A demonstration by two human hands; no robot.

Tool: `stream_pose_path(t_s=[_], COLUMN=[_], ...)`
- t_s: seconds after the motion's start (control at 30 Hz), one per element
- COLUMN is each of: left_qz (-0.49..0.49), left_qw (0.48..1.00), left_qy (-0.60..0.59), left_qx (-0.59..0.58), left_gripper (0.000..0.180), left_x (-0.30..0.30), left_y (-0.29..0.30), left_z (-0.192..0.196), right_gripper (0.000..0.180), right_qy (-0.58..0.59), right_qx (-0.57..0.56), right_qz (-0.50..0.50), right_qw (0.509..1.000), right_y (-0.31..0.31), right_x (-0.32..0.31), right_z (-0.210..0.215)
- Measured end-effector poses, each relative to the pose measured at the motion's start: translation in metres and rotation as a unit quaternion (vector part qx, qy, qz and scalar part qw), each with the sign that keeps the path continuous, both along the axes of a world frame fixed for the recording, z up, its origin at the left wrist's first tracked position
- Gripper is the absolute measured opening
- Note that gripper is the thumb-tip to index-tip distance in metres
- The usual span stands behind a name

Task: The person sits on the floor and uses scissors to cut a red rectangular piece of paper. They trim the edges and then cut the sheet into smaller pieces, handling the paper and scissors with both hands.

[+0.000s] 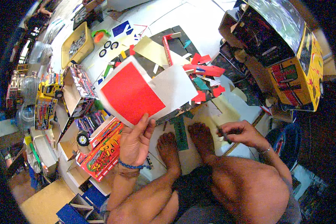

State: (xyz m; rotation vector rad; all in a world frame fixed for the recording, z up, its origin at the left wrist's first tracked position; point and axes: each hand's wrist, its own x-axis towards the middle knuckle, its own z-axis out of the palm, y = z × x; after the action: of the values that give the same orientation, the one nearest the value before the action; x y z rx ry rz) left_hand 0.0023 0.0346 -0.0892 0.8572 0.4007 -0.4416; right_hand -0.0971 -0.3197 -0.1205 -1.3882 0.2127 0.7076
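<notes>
We count two hands: one left hand [135,143], one right hand [246,135]. Bare feet [169,147]: two. Bracelets: we log one blue bracelet [132,165] and one pale bracelet [266,149], one per wrist. Sheets, larger pieces: one red-faced sheet [132,95], one plain white sheet [177,89], one pale yellow sheet [149,50]. Small wheels [103,53] by the yellow tub [87,41]: three; tub, one. Larger loose wheel [82,139], left side: one. Large yellow model vehicle [293,80], right side: one. Red scraps [199,98] near the white sheet: we make it at least four, though overlap and grain leave that total uncertain.
</notes>
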Motion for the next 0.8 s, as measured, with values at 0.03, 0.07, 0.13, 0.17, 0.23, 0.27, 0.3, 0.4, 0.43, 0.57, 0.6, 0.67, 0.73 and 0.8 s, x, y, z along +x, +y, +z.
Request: stream_pose_path(t_s=[0.03, 0.07, 0.13, 0.17, 0.23, 0.27, 0.3, 0.4, 0.43, 0.57, 0.6, 0.67, 0.73, 0.8], left_qz=[0.023, 0.014, 0.038, 0.040, 0.049, 0.050, 0.052, 0.006, -0.019, -0.041, -0.040, -0.031, -0.007, -0.016], left_qw=[0.999, 1.000, 0.999, 0.999, 0.999, 0.998, 0.996, 0.979, 0.967, 0.970, 0.971, 0.976, 0.982, 0.981], left_qy=[0.030, 0.002, 0.007, 0.006, -0.005, -0.010, -0.025, -0.080, -0.096, -0.100, -0.091, -0.083, -0.087, -0.099], left_qx=[0.019, -0.009, -0.021, -0.012, 0.006, 0.041, 0.068, 0.189, 0.237, 0.219, 0.216, 0.198, 0.168, 0.168], left_gripper=[0.033, 0.031, 0.028, 0.028, 0.027, 0.028, 0.029, 0.035, 0.038, 0.039, 0.039, 0.035, 0.029, 0.029], left_x=[0.003, 0.006, 0.009, 0.011, 0.013, 0.012, 0.011, 0.008, 0.005, 0.000, 0.000, -0.002, -0.003, -0.003], left_y=[-0.004, -0.007, -0.016, -0.019, -0.024, -0.025, -0.028, -0.034, -0.035, -0.041, -0.043, -0.047, -0.050, -0.050], left_z=[0.000, 0.002, 0.010, 0.016, 0.029, 0.035, 0.039, 0.043, 0.043, 0.038, 0.037, 0.035, 0.035, 0.035], right_gripper=[0.026, 0.026, 0.026, 0.027, 0.035, 0.048, 0.052, 0.060, 0.060, 0.058, 0.058, 0.055, 0.054, 0.054], right_qy=[-0.056, -0.125, -0.198, -0.204, -0.215, -0.256, -0.258, -0.216, -0.215, -0.208, -0.203, -0.199, -0.213, -0.213], right_qx=[0.009, 0.020, 0.011, -0.009, -0.057, -0.093, -0.103, -0.126, -0.123, -0.099, -0.091, -0.091, -0.096, -0.086], right_qz=[0.028, 0.060, 0.097, 0.101, 0.118, 0.124, 0.146, 0.176, 0.173, 0.139, 0.135, 0.123, 0.122, 0.122], right_qw=[0.998, 0.990, 0.975, 0.974, 0.968, 0.954, 0.949, 0.952, 0.953, 0.963, 0.965, 0.968, 0.965, 0.966], right_y=[0.011, 0.024, 0.049, 0.061, 0.081, 0.089, 0.092, 0.096, 0.096, 0.092, 0.090, 0.090, 0.092, 0.092], right_x=[0.016, 0.030, 0.051, 0.058, 0.062, 0.064, 0.059, 0.053, 0.053, 0.058, 0.059, 0.058, 0.057, 0.056], right_z=[0.004, 0.006, 0.008, 0.008, 0.008, 0.006, 0.009, 0.013, 0.013, 0.015, 0.016, 0.017, 0.017, 0.016])
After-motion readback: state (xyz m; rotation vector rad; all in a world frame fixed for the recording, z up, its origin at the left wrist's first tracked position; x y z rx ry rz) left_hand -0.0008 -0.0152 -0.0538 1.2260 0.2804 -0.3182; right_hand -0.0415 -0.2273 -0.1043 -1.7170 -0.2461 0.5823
